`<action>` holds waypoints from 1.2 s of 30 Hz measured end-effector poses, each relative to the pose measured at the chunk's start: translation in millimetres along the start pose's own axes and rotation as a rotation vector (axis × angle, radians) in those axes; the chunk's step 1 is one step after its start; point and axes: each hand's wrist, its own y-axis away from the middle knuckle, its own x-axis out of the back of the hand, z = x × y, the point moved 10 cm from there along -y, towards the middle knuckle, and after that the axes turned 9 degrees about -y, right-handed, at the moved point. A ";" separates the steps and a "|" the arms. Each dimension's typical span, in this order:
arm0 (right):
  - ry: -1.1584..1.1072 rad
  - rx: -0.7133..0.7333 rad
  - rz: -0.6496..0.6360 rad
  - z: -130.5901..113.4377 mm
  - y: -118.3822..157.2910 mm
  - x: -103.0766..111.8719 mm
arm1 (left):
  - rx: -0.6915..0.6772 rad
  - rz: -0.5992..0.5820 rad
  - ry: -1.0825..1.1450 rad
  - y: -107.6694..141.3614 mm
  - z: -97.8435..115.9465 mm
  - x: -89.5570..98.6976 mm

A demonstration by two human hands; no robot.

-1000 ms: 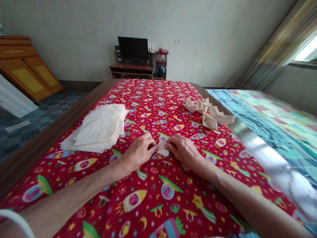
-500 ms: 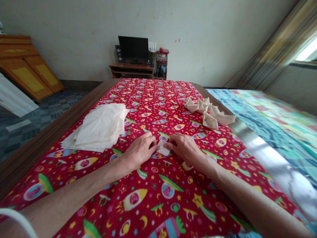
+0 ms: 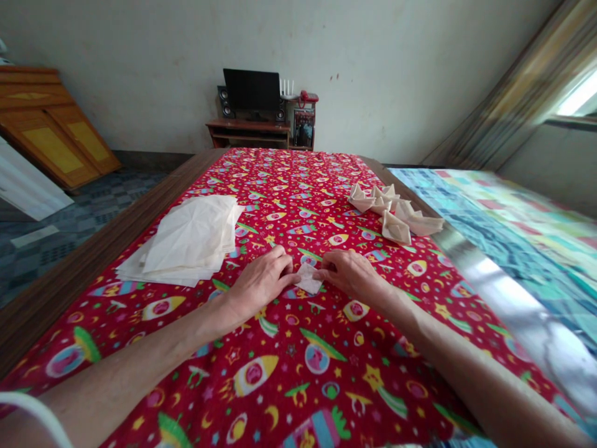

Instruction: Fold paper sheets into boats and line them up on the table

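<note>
A small folded piece of white paper lies on the red patterned cloth, between my two hands. My left hand pinches its left side, thumb toward the paper and fingers curled. From the other side my right hand grips the right edge with thumb and bent fingers. To the left rests a stack of creased white paper sheets. Several folded paper boats stand grouped at the right, beyond my right hand.
The red cloth with rockets covers a table with a dark wooden edge. A bed with a blue checked cover adjoins on the right. Against the far wall stands a desk with a monitor; a wooden cabinet is at left.
Both hands stay almost in place at the small paper. My right hand's fingers have shifted very slightly, and the paper shows a little more of its surface.
</note>
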 end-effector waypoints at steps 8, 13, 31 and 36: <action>-0.163 0.069 0.088 -11.3 9.0 3.2 | 0.002 0.061 0.093 0.9 0.8 4.6; -0.254 -0.016 0.065 -4.6 4.9 -0.7 | 0.008 0.073 0.116 2.5 3.9 6.8; -0.504 0.083 0.140 -29.8 14.1 -1.2 | 0.099 0.318 0.169 -1.5 5.4 34.9; -0.565 0.092 0.138 -29.8 16.8 2.8 | -0.074 0.295 -0.102 -1.9 14.1 53.0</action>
